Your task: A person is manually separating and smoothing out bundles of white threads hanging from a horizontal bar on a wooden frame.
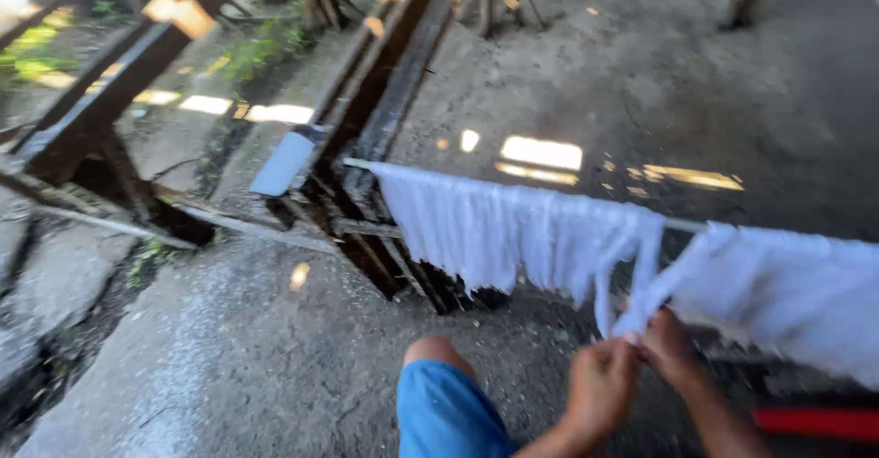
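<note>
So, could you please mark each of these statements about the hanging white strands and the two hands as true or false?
1. White strands hang from a thin horizontal rod. True.
2. Both hands meet at a bunch of strands near the middle gap. True: the left hand and right hand pinch it together.
3. The strands are bright red. False: they are white; only a blurred red object at the lower right is red.
4. The ground is grass. False: it is grey concrete floor.
5. The person wears blue shorts. True.
</note>
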